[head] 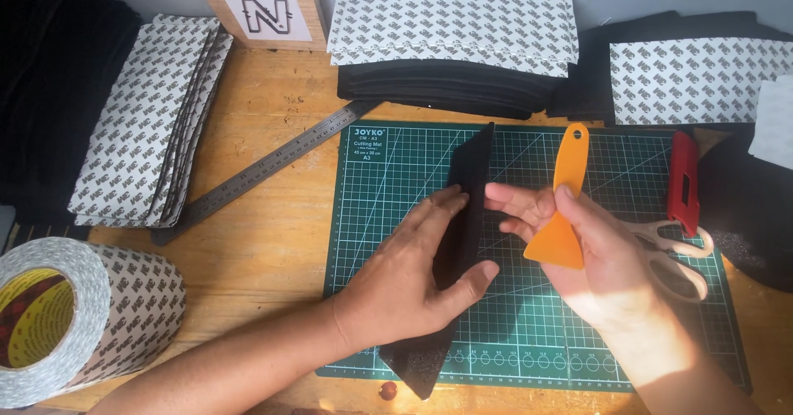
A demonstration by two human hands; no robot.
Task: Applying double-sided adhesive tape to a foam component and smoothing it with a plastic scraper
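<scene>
A green cutting mat (396, 175) lies on the wooden table (273, 241). Over it stands a long black foam strip (471, 192), matte and edge-up, pinched by the left hand (413, 279). The right hand (595, 254) touches it with its fingertips while clasping an orange scraper (563, 208).

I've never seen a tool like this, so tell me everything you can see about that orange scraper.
The orange scraper looks like smooth plastic: a narrow handle with a small hole at its rounded top, widening to a flat blade below. It stands nearly upright above the green cutting mat, blade downward. The right hand holds it, thumb pressed on the handle. It lies beside the black strip, apparently not touching it.
</scene>
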